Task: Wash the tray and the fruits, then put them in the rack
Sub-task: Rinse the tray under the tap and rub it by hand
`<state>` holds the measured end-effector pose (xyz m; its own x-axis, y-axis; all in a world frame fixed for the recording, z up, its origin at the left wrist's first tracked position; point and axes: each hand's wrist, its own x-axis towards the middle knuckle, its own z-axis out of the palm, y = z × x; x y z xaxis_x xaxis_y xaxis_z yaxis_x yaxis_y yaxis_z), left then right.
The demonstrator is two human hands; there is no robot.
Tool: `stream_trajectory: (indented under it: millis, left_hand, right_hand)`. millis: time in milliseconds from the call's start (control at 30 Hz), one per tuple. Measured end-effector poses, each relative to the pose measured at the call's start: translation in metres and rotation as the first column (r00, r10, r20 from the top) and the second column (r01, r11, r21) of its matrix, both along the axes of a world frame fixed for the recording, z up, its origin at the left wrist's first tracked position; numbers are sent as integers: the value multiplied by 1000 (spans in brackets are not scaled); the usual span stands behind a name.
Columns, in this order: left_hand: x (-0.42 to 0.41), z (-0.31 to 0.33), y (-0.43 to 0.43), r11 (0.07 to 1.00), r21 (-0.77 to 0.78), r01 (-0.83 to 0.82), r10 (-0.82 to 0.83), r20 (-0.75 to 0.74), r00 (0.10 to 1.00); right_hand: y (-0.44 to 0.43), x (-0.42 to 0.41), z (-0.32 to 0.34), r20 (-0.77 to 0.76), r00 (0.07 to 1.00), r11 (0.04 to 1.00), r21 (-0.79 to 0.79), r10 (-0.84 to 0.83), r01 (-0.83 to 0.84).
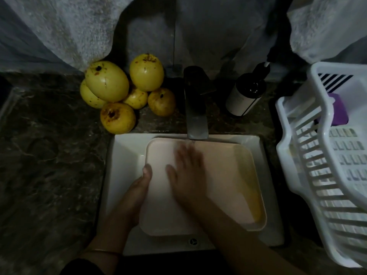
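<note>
Room was tight around the tray (218, 175): it filled most of the white sink (127, 151), its far rim just under the faucet (195, 108) spout and its right rim close to the sink wall, with a wider strip of basin showing on its left. The left hand (137, 187) gripped the tray's left rim, thumb over the edge. The right hand (188, 169) lay flat inside the tray, fingers spread and blurred. The tray was pale pink with rounded corners, and yellowish liquid sat along its right side. Six yellow, brown-spotted fruits (107, 84) were heaped on the dark tabletop (49, 145) behind the sink's left corner. A dark pump bottle (244, 96) stood right of the faucet. The white slatted rack (325, 155) sat just beside the sink at the right.
</note>
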<state>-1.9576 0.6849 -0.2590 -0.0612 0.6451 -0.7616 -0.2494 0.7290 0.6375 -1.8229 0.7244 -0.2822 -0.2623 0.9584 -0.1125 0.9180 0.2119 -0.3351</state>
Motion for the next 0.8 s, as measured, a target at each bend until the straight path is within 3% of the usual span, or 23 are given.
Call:
stream_trajectory:
  millis: [67, 200, 300, 400, 467, 533, 600, 667, 800]
  left_hand:
    - [8, 1, 3, 998, 49, 43, -40, -59, 997]
    - [8, -2, 4, 993, 80, 87, -79, -105, 991]
    - [3, -4, 5, 999, 39, 38, -40, 32, 999]
    - [6, -1, 5, 999, -8, 38, -37, 53, 998]
    - [10, -1, 5, 999, -4, 43, -43, 67, 997]
    - [13, 2, 6, 999, 34, 14, -15, 18, 1000]
    - [9, 6, 5, 998, 50, -35, 37, -32, 999]
    - [-1, 6, 1, 998, 45, -52, 55, -56, 997]
    - [-15, 7, -4, 997, 42, -66, 68, -54, 996]
  right_hand:
    - [-5, -26, 6, 24, 993, 990, 79, 113, -114]
    - [-10, -25, 8, 55, 952, 949, 80, 303, -306]
    - [-17, 13, -5, 67, 818, 806, 140, 572, -575]
    - [-16, 43, -11, 125, 760, 745, 153, 637, -649]
    - [-17, 47, -13, 140, 782, 763, 171, 608, -624]
    - [-18, 45, -15, 133, 874, 856, 183, 466, -484]
    - [-13, 51, -15, 57, 991, 983, 133, 124, -130]
    - [-3, 69, -17, 35, 991, 991, 16, -132, 132]
    - [5, 106, -23, 109, 994, 999, -1, -32, 33]
